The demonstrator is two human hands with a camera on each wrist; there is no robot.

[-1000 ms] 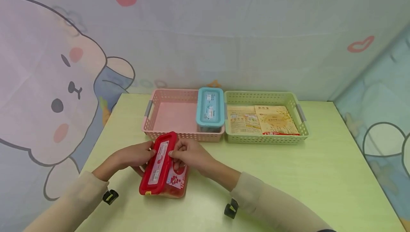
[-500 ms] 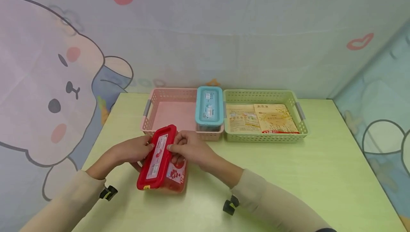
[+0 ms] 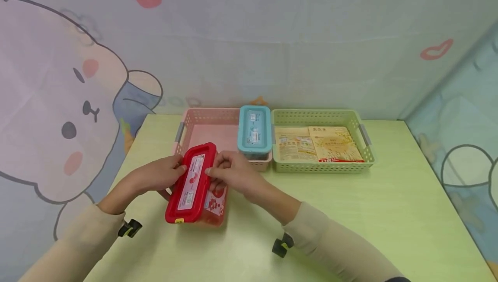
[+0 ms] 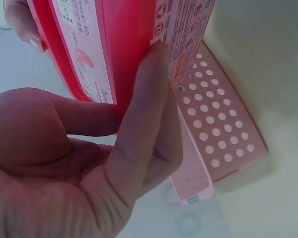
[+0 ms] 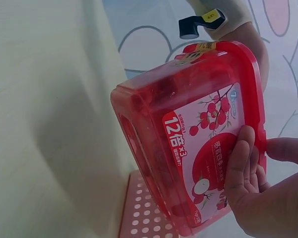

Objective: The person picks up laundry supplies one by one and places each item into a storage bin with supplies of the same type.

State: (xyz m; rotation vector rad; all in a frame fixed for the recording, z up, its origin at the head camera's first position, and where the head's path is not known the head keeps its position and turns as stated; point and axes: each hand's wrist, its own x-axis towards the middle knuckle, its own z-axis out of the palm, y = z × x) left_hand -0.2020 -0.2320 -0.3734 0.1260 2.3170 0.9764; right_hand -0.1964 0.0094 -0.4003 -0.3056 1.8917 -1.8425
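A red lidded plastic box (image 3: 191, 181), with a cherry-printed label on its side (image 5: 208, 148), is held tilted between both hands just in front of the pink basket (image 3: 212, 132). Its shadow falls on the table below, and clear space shows beneath it in the right wrist view. My left hand (image 3: 161, 174) grips the lid's left edge, its thumb and fingers bent around the rim in the left wrist view. On the opposite edge my right hand (image 3: 237, 173) has its thumb on the lid and its fingers against the labelled side.
A blue-lidded box (image 3: 254, 129) lies across the right end of the pink basket. Beside it, a green basket (image 3: 324, 168) holds yellow packets (image 3: 334, 144). Both baskets stand at the back of the pale green table (image 3: 381, 221), close to the curtain (image 3: 311, 44).
Both hands have carried the red box a little away from the body and upward, closer to the pink basket, whose front left corner it now covers. The baskets stay put.
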